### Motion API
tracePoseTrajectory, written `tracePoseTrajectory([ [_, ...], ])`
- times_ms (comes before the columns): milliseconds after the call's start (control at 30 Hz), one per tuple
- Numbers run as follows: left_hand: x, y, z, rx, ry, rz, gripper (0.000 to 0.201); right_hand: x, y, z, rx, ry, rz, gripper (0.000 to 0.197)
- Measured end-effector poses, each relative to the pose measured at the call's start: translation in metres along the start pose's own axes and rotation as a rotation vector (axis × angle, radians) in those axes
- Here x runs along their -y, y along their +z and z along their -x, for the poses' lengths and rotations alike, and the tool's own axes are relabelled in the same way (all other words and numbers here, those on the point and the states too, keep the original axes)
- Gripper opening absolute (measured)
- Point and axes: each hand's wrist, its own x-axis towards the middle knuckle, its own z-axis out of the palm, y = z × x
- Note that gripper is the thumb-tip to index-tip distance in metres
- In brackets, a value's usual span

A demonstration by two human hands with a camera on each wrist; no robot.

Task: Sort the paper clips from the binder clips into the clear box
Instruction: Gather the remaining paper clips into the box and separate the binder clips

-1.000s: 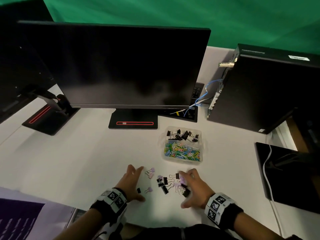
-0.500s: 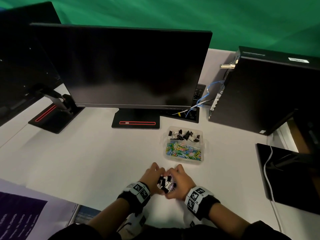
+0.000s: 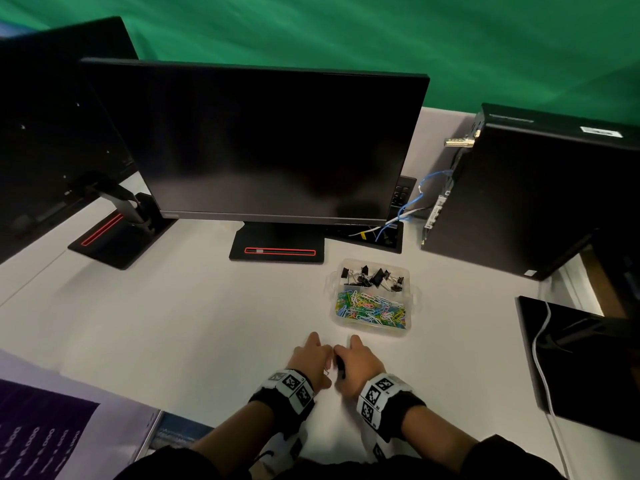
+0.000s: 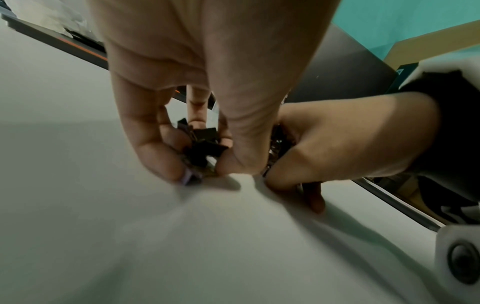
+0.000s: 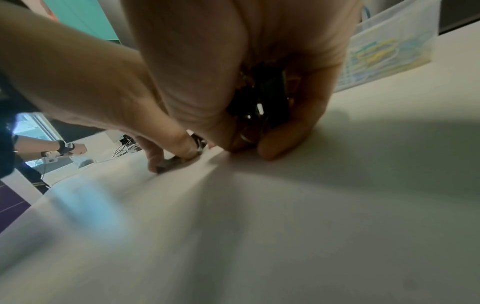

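The left hand (image 3: 309, 362) and the right hand (image 3: 356, 363) are pressed together on the white desk (image 3: 194, 327), fingers curled inward, and a heap of loose binder clips (image 4: 201, 147) is cupped between them. In the left wrist view black clips and one lilac one are seen gripped under the left fingertips (image 4: 166, 166); in the right wrist view a dark cluster of clips is enclosed in the right palm. The clear box (image 3: 372, 329) lies just ahead of the hands and slightly to the right, so it is judged nearer the right hand. Its long axis runs away from the person: coloured paper clips (image 3: 370, 308) fill the near compartment, black binder clips (image 3: 374, 277) the far one, so the load would have to be carried over the near compartment. Open desk lies between hands and box; beyond it stand a monitor base (image 3: 277, 252) and a computer tower (image 3: 526, 202).
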Motion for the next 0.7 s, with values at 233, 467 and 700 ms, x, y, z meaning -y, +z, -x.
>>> tracePoseTrajectory([
  [233, -0.001, -0.004, -0.006, -0.041, 0.003, -0.084, 0.016, -0.014, -0.01, -0.001, -0.085, -0.026, -0.135, 0.031],
  [467, 0.008, -0.008, -0.015, -0.062, 0.07, 0.077, 0.022, -0.032, -0.062, -0.001, -0.025, -0.011, -0.283, 0.027],
  [700, 0.016, -0.013, -0.018, -0.067, 0.068, 0.194, 0.018, -0.04, -0.131, -0.055, -0.134, 0.053, -0.282, 0.031],
])
